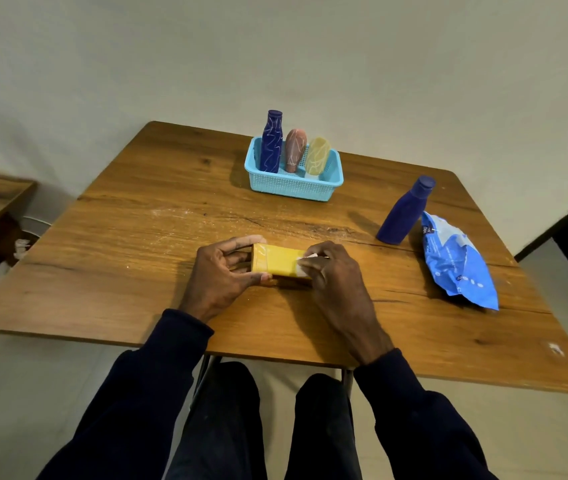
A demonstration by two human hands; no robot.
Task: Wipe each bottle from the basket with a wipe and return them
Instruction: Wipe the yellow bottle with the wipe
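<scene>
Yellow plastic bottle (280, 261) lies on its side on the brown wooden table (137, 237), near the front edge, between both hands. Left hand (225, 271) grips its left end, fingers and thumb curled round it. Right hand (336, 277) pinches a small white wipe (306, 263) against the bottle's right end (most of the wipe is hidden under the fingers).

Light-blue perforated plastic basket (293, 187) sits toward the far edge, well apart from the hands. Inside stand a dark blue bottle with white scribbles (271, 142), a pinkish-brown bottle (295, 150) and a pale yellow bottle (317, 155), the last two scribbled too.

At right, a plain dark blue bottle (405, 213) stands upright on the table, just beside a crumpled blue wipes packet (455, 263).
</scene>
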